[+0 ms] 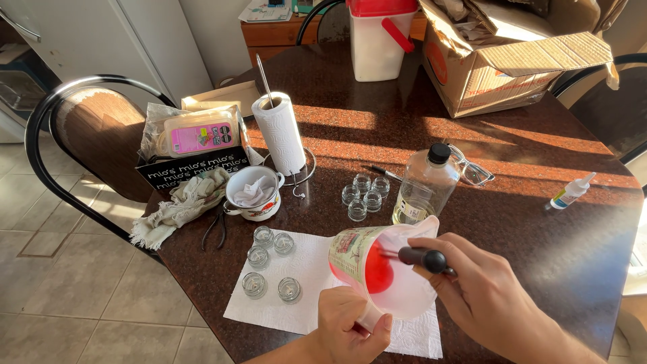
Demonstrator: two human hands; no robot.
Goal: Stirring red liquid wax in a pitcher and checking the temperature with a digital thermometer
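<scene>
The measuring jug (384, 269) of red liquid tilts over the paper towel (317, 269); our left hand (347, 330) grips its handle, our right hand (482, 296) pinches a dark-handled stirrer (421, 257), perhaps a spoon. We count five small glass jars (269, 263) beside it, five more (364, 193) beyond.

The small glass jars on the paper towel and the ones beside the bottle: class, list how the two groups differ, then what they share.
The five jars on the paper towel stand spread apart on white paper; the jars beside the bottle stand bunched together on the bare dark table. The towel group lies left of the measuring jug held in the left hand; the other group sits farther back, in sunlight. Both are small, clear and upright.
</scene>
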